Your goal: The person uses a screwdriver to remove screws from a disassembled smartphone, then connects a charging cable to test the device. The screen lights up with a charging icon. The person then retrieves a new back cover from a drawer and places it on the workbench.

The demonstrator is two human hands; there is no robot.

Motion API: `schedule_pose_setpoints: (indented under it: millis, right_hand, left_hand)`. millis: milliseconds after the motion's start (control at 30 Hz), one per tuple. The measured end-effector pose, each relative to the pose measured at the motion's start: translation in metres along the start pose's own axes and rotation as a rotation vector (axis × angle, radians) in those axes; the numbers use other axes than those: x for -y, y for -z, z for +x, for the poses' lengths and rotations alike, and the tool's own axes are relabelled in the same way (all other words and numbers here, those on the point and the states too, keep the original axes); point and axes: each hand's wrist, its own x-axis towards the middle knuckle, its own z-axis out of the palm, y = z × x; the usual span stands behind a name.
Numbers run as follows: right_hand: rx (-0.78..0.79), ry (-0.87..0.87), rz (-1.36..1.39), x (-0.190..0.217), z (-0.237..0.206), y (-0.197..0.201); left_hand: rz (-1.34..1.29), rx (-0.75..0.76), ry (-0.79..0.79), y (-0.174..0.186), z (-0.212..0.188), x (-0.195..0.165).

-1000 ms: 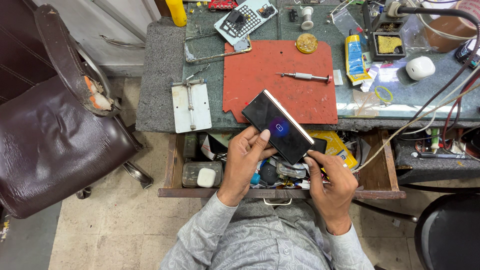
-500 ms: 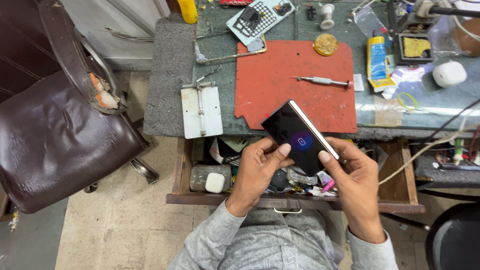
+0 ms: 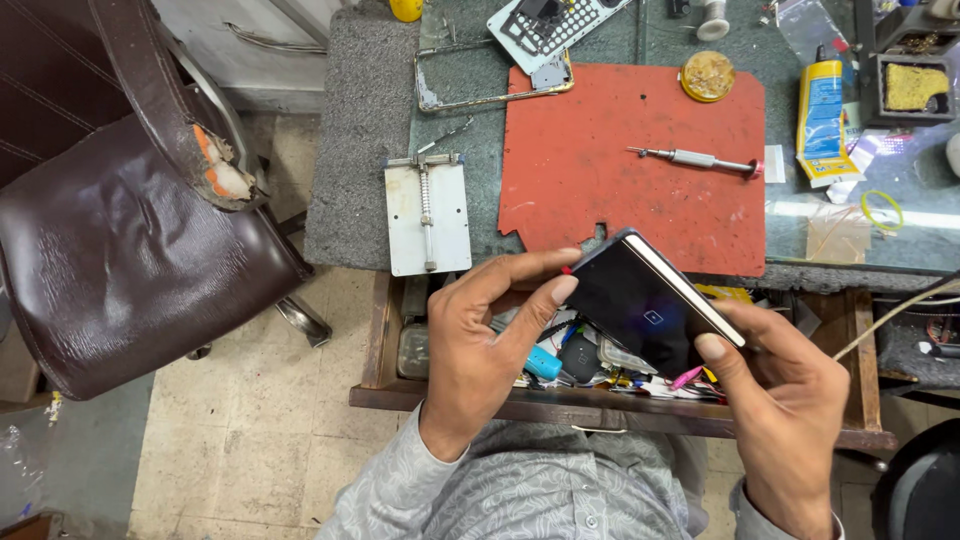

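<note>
- We see two hands at the lower middle of the frame, both on one dark smartphone (image 3: pixel 645 300) held tilted above an open drawer (image 3: pixel 620 410).
- The left hand (image 3: pixel 480 350) has its fingers (image 3: pixel 563 288) curled around the phone's left end, thumb pressed against the edge; they are closed on it.
- The right hand (image 3: pixel 790 400) grips the phone's lower right edge, its thumb lying on the dark screen and its fingers closed underneath.
- The phone's screen shows one small lit symbol near its middle.
- On the worktop (image 3: pixel 370 140) above lies one red mat (image 3: pixel 630 150), with one slim screwdriver (image 3: pixel 695 160) resting on its upper right part.
- One round yellowish tin (image 3: pixel 708 76) sits at the mat's top edge.
- One pale metal clamp plate (image 3: pixel 428 215) lies left of the mat.
- One bare phone frame (image 3: pixel 490 85) and one perforated white plate (image 3: pixel 545 25) lie at the upper middle.
- One yellow and blue glue tube (image 3: pixel 822 105) lies at the upper right.
- One brown leather chair (image 3: pixel 120 230) fills the left of the frame.
</note>
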Motion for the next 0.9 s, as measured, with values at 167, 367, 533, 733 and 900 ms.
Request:
schedule_pose_setpoints:
  millis: [167, 367, 533, 733, 900]
  right_hand:
    - [-0.072, 0.021, -0.024, 0.0, -0.013, 0.005]
    - [-0.112, 0.143, -0.1, -0.003, -0.025, 0.01]
    - [-0.103, 0.119, -0.003, -0.014, -0.026, 0.012]
    - [-0.096, 0.101, 0.017, -0.02, -0.027, 0.012]
    - [-0.085, 0.083, 0.021, -0.014, -0.026, 0.009]
  left_hand:
    - [0.054, -0.021, -0.116, -0.003, -0.006, -0.008]
    - [0.207, -0.037, -0.39, -0.004, -0.015, -0.007]
    - [0.293, -0.016, -0.609, -0.002, -0.023, -0.01]
    - [0.346, 0.005, -0.67, -0.001, -0.028, -0.012]
    - [0.335, -0.011, -0.667, -0.001, -0.027, -0.006]
